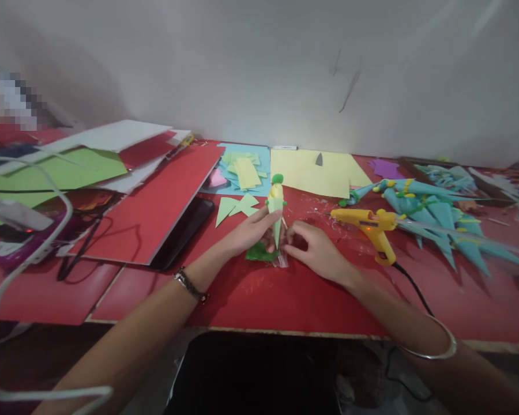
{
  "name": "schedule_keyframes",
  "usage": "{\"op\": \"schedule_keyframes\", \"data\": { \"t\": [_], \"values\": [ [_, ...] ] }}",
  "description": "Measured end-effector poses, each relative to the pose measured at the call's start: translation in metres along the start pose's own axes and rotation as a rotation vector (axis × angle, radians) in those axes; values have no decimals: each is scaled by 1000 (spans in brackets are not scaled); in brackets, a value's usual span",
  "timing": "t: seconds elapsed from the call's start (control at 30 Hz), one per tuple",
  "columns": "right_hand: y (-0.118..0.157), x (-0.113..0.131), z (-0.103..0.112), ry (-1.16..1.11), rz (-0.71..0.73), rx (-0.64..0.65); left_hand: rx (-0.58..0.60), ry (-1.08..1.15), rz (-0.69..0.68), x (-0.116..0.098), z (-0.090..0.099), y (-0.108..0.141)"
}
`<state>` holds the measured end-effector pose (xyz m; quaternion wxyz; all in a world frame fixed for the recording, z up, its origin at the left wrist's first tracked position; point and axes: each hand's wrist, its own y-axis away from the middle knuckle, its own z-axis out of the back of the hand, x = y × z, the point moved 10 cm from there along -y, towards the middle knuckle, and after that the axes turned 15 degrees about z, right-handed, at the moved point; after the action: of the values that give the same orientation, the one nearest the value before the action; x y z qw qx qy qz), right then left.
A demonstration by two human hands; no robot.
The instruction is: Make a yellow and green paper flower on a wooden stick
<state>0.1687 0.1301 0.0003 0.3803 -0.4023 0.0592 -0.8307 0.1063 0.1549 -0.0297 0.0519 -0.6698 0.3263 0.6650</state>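
A light green paper cone (275, 222) stands point down, with yellow pieces and a dark green ball (277, 179) at its top and small green bits on its sides. My left hand (256, 229) is closed around the cone from the left. Just right of it, my right hand (313, 249) has its fingers curled with the tips close together; whether they hold something small is hard to see. Beneath the hands lies a green item (259, 252) by a clear plastic bag (282, 259). Light green cut paper pieces (236, 207) lie to the left.
A yellow glue gun (374, 227) with a black cord lies on the right, beside a pile of blue cones (436, 210). Yellow paper (313, 176) and blue paper with small sheets (242, 173) lie at the back. Red boards (151, 202) and a white cable (4, 282) are left.
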Motion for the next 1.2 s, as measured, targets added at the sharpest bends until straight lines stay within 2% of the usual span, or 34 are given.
{"op": "schedule_keyframes", "data": {
  "t": [0.1, 0.27, 0.6, 0.73, 0.87, 0.97, 1.1, 1.13, 1.2],
  "values": [
    [-1, 4, 0, -8, 43, -6, 8, 20, -11, -1, 0, 0],
    [-1, 11, -4, 56, 104, 69, 39, 48, -25, -2, -3, -1],
    [6, 2, -18, 170, 17, 109, 31, 64, 14, 3, -2, -3],
    [5, 2, -22, 115, 45, 98, 24, 50, 26, 4, -2, -3],
    [2, 5, -17, 28, 59, 66, 9, 36, 29, 3, -1, -3],
    [0, -1, 1, -37, 4, -40, -9, 25, 32, 2, 0, -2],
    [12, -28, 46, -96, -191, -413, -51, -30, 68, 4, 1, 1],
    [16, -33, 52, -123, -228, -482, -52, -37, 71, 4, 1, 1],
    [19, -38, 53, -191, -268, -540, -49, -38, 68, 3, 0, 2]
  ]
}}
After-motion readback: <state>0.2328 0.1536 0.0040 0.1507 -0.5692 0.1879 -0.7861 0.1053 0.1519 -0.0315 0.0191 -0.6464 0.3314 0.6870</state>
